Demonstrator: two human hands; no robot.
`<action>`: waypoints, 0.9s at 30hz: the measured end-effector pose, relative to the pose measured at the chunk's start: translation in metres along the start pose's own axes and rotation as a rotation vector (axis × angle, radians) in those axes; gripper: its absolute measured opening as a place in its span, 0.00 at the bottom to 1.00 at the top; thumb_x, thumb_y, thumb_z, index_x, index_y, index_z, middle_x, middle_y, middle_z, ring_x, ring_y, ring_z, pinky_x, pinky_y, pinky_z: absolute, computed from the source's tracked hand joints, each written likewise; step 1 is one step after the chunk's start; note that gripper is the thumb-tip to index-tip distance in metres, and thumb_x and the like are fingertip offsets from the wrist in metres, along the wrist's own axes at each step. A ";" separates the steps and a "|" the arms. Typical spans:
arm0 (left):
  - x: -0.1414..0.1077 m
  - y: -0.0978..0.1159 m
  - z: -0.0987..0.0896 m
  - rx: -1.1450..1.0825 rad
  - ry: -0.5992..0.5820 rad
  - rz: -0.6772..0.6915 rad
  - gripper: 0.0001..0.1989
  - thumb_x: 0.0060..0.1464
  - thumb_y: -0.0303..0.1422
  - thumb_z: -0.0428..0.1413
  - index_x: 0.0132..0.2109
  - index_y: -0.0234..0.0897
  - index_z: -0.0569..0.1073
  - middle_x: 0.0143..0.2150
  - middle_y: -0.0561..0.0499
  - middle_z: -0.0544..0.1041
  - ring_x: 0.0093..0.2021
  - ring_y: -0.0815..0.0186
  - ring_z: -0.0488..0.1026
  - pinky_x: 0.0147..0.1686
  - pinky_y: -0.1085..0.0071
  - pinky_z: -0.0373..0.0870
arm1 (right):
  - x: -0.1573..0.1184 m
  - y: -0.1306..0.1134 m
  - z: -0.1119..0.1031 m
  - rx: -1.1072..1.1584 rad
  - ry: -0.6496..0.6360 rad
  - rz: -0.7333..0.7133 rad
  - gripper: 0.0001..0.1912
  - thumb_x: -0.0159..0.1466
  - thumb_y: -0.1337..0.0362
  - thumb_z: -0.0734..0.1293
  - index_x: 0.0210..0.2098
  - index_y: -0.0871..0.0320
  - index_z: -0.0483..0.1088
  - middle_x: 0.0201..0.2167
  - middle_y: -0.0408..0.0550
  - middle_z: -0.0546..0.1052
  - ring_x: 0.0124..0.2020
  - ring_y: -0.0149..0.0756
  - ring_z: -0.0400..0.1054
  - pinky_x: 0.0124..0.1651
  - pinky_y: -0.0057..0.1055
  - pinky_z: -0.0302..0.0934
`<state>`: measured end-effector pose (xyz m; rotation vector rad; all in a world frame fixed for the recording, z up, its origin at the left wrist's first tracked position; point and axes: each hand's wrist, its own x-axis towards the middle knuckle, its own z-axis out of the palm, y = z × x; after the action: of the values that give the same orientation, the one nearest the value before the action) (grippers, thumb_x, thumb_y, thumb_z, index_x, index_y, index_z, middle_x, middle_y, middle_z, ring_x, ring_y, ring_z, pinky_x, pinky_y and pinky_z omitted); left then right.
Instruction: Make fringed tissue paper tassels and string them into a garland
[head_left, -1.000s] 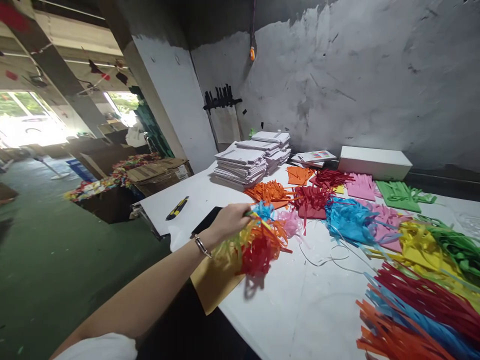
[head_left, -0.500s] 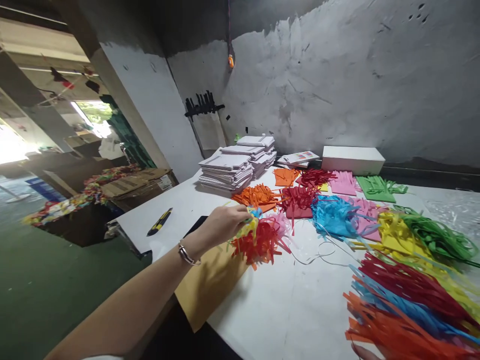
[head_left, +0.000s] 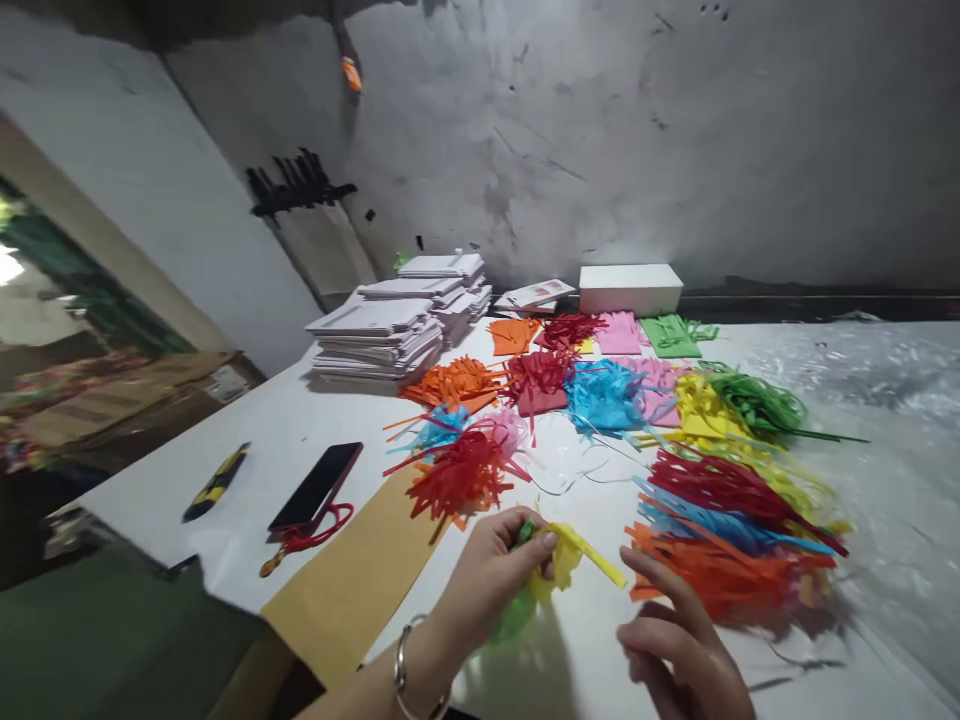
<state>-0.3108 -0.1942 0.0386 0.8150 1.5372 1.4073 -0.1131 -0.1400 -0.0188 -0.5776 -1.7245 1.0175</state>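
My left hand (head_left: 506, 565), with a bracelet at the wrist, pinches a yellow and green tissue paper tassel (head_left: 566, 555) over the front of the table. One twisted yellow strip sticks out to the right. Close to that strip is my right hand (head_left: 679, 630), fingers apart and slightly curled, holding nothing that I can see. Beyond it lie fringed strips in orange (head_left: 697, 570), blue and dark red. A pile of red tassels (head_left: 461, 470) rests above my left hand, partly over a brown paper sheet (head_left: 352, 570).
White stacked cards (head_left: 375, 340) stand at the back left, and a white box (head_left: 630, 290) is against the wall. A phone (head_left: 319, 490) and a yellow-black cutter (head_left: 216, 483) lie left. Folded fringed paper (head_left: 604, 395) spreads across the middle. Clear plastic (head_left: 885, 420) covers the right side.
My left hand has come back from the tassel pile toward me with the yellow and green tassel. My right hand has come into fuller view beside it. The view has turned right.
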 end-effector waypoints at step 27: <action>-0.009 -0.052 0.051 -0.358 -0.106 -0.220 0.15 0.50 0.41 0.68 0.39 0.36 0.77 0.33 0.51 0.79 0.31 0.67 0.73 0.35 0.72 0.69 | 0.001 -0.004 -0.019 -0.238 -0.156 0.081 0.07 0.70 0.64 0.63 0.44 0.53 0.73 0.32 0.42 0.81 0.28 0.29 0.75 0.32 0.21 0.67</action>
<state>-0.2561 -0.1891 -0.0104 0.4788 1.2061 1.3973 -0.0959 -0.1349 -0.0123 -0.7403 -1.9903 0.9399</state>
